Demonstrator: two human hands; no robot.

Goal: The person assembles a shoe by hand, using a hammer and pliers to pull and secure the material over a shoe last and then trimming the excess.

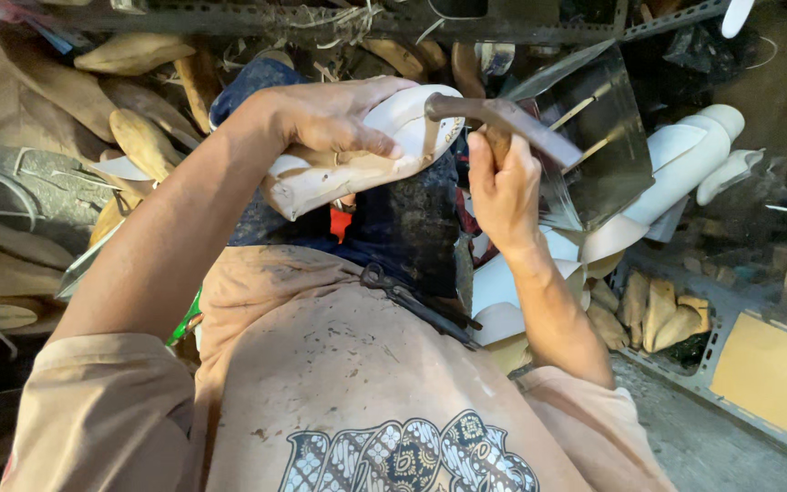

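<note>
Looking down from the head cam, nearest thing is the person's own stained tan shirt, with a pair of dark pincers lying across the lap. Just past that, both hands are busy. The left hand has its fingers wrapped tight over a pale shoe upper stretched on a last, holding it sole side up at about 12 o'clock from the chest. The right hand, at roughly 1 o'clock, has its fingers curled shut around the wooden grip of a hammer, whose metal head sits right at the toe end of the shoe.

My guess on handling: the last inside makes it rigid and fairly hefty, while the leather skin is soft and scuffable, so gripping across the middle like that seems the safe spot. Hammer looks top-heavy.

Farther out, a metal tray at 3 o'clock holds a few tan sole-like pieces. At 10 to 11 o'clock there's a heap of wooden lasts, and white lasts are stacked at 2 o'clock.
</note>
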